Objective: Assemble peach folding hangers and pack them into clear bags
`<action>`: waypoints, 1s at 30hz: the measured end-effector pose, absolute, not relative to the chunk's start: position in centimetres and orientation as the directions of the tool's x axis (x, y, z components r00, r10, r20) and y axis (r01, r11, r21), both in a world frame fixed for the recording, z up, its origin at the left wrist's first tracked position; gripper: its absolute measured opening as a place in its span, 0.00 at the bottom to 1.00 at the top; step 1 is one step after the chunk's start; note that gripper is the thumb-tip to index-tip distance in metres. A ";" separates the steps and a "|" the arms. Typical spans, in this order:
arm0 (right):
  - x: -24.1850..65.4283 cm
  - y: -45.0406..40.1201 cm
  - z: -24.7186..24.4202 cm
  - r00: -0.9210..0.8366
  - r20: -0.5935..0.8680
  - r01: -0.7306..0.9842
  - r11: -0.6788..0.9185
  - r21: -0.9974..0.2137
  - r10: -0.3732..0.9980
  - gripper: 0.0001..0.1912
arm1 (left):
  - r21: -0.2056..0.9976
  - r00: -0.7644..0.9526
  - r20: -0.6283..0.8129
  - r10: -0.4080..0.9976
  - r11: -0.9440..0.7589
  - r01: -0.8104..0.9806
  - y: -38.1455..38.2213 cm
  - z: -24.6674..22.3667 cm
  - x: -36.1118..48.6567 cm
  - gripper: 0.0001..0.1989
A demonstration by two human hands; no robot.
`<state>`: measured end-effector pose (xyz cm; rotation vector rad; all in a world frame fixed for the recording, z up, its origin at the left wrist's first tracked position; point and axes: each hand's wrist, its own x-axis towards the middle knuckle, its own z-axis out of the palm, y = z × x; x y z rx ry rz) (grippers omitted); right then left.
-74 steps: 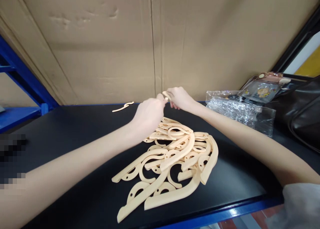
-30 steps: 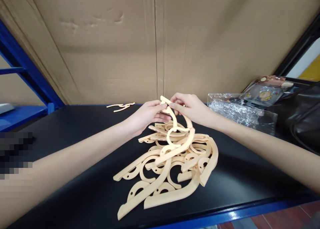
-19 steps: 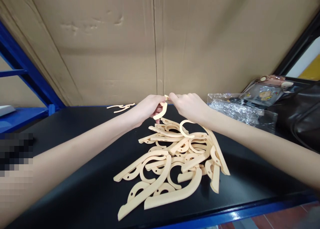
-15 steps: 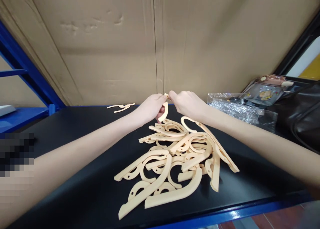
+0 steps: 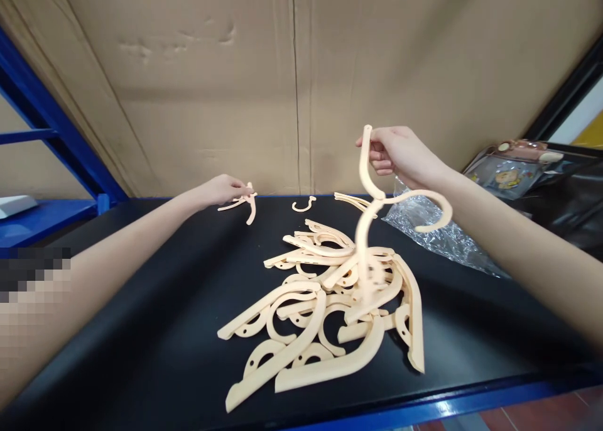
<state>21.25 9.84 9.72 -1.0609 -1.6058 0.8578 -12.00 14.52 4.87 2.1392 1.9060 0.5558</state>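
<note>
My right hand [image 5: 396, 151], raised at the right of the middle, grips one arm of a beige folding clothes hanger [image 5: 365, 173]. The hanger dangles above the pile, its hook out to the right and its lower arm blurred. At the back left, my left hand [image 5: 221, 191] has its fingertips closed on a small curved beige hanger piece [image 5: 252, 211], touching similar thin pieces on the black tabletop. Below my hands lies a heap of beige folding hangers [image 5: 301, 343], overlapping with hooks and arms at several angles.
A small beige hook [image 5: 304, 205] and a few thin curved strips [image 5: 353, 200] lie along the back edge. Crumpled clear plastic [image 5: 452, 242] and a clear printed bag [image 5: 511, 176] are at the right. Cardboard [image 5: 211, 104] walls the back; a blue frame [image 5: 61, 142] stands left.
My hands have parted from the middle. The left went left to the small pieces with a curved piece; the right has lifted a folding hanger from the pile.
</note>
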 end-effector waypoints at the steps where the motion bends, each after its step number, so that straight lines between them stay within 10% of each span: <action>1: 20.9 9.6 9.9 -0.125 0.340 0.184 0.359 -0.915 0.932 0.12 | 0.414 0.039 0.157 0.987 -0.101 0.905 14.8 4.6 -12.3 0.13; 6: 20.0 8.9 9.8 -0.108 0.371 0.162 0.385 -0.909 0.922 0.11 | 0.522 -0.027 0.273 0.962 -0.125 0.844 12.4 4.5 -10.0 0.27; 10: 19.1 8.1 8.4 -0.073 0.386 0.145 0.393 -0.908 0.919 0.07 | 0.913 0.422 -0.065 0.904 -0.116 0.391 8.5 6.1 -6.1 0.43; 17: 19.0 6.4 6.3 -0.133 0.336 0.245 0.359 -0.901 0.932 0.05 | 0.988 0.396 -0.038 0.917 -0.025 0.152 5.8 6.4 -4.1 0.09; 21: 19.7 6.0 6.1 -0.273 0.586 0.739 0.557 -0.380 0.763 0.09 | 0.970 0.313 -0.041 0.949 -0.038 0.242 5.5 6.8 -4.1 0.15; 24: 19.2 5.7 6.1 -0.495 0.631 0.803 0.592 0.070 0.597 0.17 | 0.962 0.328 -0.078 0.942 -0.015 0.272 5.0 7.2 -3.4 0.14; 30: 17.0 5.0 5.8 -0.655 0.541 0.748 0.552 0.368 0.528 0.18 | 0.978 0.367 -0.186 0.912 0.136 0.157 4.5 7.4 -1.8 0.19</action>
